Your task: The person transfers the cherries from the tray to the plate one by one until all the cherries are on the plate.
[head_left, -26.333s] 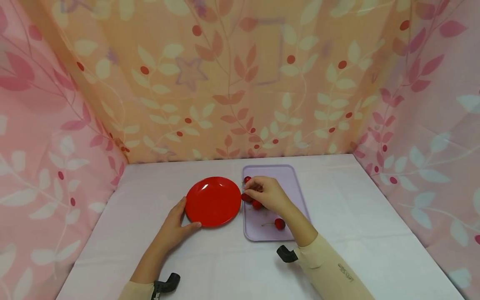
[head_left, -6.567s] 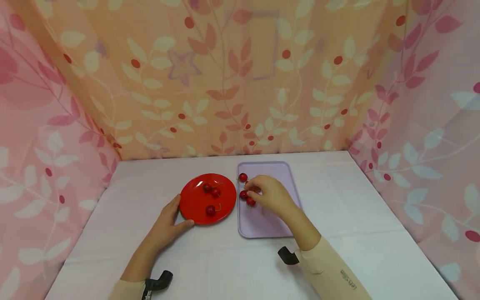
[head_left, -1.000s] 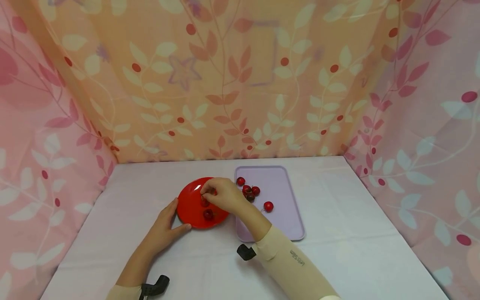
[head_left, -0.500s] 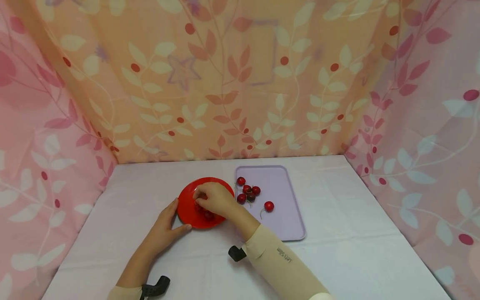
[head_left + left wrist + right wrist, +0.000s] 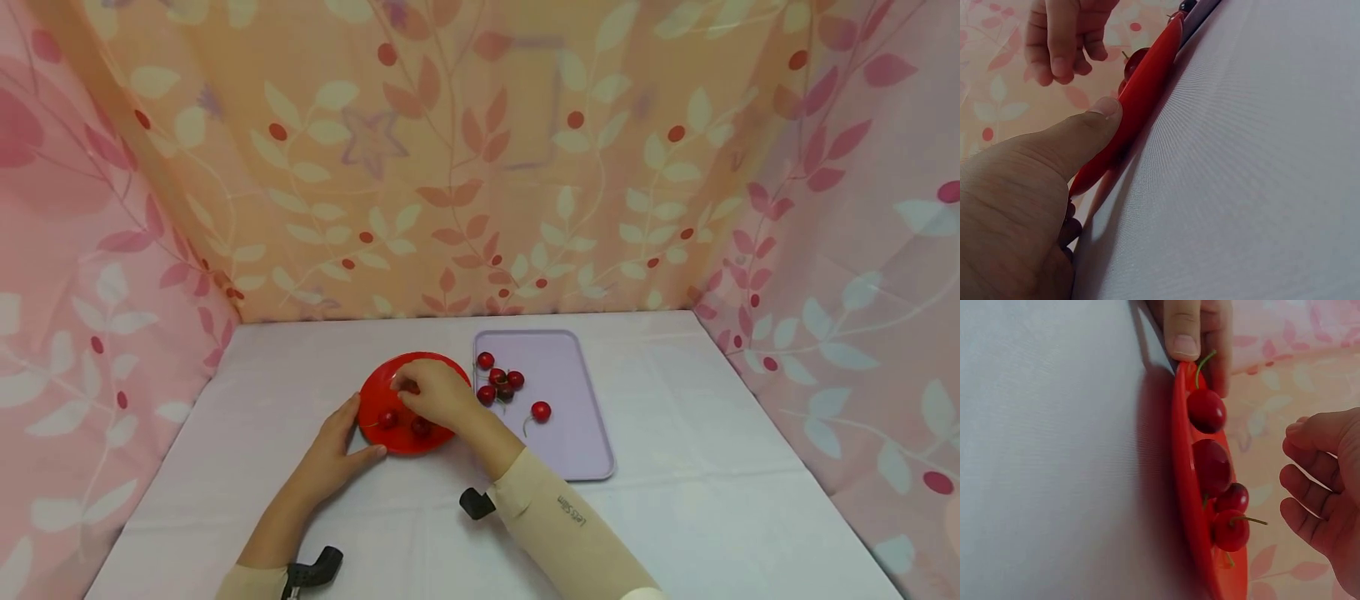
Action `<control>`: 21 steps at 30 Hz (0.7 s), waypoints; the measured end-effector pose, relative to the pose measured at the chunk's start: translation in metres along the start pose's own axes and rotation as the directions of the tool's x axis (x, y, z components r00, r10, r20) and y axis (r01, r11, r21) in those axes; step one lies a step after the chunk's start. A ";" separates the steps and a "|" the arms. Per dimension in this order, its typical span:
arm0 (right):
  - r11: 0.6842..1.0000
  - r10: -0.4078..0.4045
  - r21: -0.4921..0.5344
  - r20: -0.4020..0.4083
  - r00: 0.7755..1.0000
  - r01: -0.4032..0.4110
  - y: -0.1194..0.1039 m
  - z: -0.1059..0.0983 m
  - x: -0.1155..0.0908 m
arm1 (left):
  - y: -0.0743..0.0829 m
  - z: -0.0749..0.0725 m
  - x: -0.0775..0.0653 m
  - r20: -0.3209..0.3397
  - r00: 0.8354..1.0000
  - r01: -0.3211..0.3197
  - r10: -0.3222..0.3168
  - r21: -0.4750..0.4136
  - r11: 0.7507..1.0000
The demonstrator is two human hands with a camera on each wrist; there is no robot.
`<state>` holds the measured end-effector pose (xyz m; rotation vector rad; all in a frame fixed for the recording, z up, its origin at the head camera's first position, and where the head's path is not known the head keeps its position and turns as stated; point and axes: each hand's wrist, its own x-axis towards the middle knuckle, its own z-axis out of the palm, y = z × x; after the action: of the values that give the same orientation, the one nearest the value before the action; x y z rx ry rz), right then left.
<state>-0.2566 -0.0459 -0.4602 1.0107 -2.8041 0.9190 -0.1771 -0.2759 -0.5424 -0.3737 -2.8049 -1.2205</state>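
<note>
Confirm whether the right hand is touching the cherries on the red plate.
Apart. The right wrist view shows patterned backdrop between the right hand and the cherries on the red plate.

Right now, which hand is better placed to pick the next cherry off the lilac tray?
Likely the right hand: it looks empty and nearer those cherries; the left hand holds the red plate.

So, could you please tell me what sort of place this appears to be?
Probably a staged recording booth: leafy-patterned fabric closes in a white-covered table at the back and both sides, and a black fitting sticks out at each sleeve cuff. The room beyond is not visible.
</note>
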 end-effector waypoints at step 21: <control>0.991 -0.125 0.033 -0.111 0.986 0.129 -0.032 -0.071 -0.038 | 0.001 0.001 0.002 0.002 1.000 0.012 -0.012 0.005 1.000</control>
<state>-0.2197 -0.0056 -0.3925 1.0943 -2.6092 0.9873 -0.1792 -0.2743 -0.5419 -0.3590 -2.8157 -1.2161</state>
